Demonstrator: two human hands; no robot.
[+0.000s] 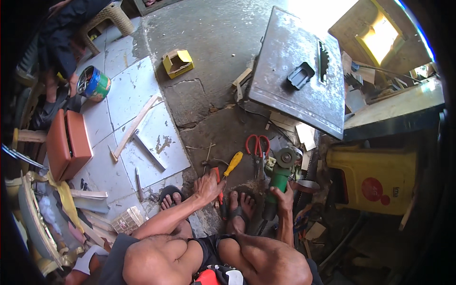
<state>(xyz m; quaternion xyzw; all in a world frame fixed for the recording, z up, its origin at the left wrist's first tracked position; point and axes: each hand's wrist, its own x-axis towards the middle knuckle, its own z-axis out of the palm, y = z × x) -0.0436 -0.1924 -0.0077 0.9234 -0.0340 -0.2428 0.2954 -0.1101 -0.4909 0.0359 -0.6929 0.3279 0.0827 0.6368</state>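
Note:
My left hand (pixel 207 186) is closed around the handle of a red-and-black hammer (pixel 215 172) at floor level in front of my feet; its dark head shows past my fingers. Close against those fingers lies a yellow-handled screwdriver (pixel 233 163), its shaft pointing toward me. My right hand (pixel 283 198) grips the body of a green angle grinder (pixel 279 178), whose grey head points away from me. Between the two hands, a pair of red-handled scissors (pixel 258 148) rests on the floor. My palm hides part of the hammer's handle.
A metal-topped saw table (pixel 294 52) with a black tray (pixel 300 76) on it stands far right. Closer is a yellow plastic container (pixel 365 173). A yellow box (pixel 178 64), a wooden strip (pixel 135 124) and a paint can (pixel 97 85) are left. Another person sits far left.

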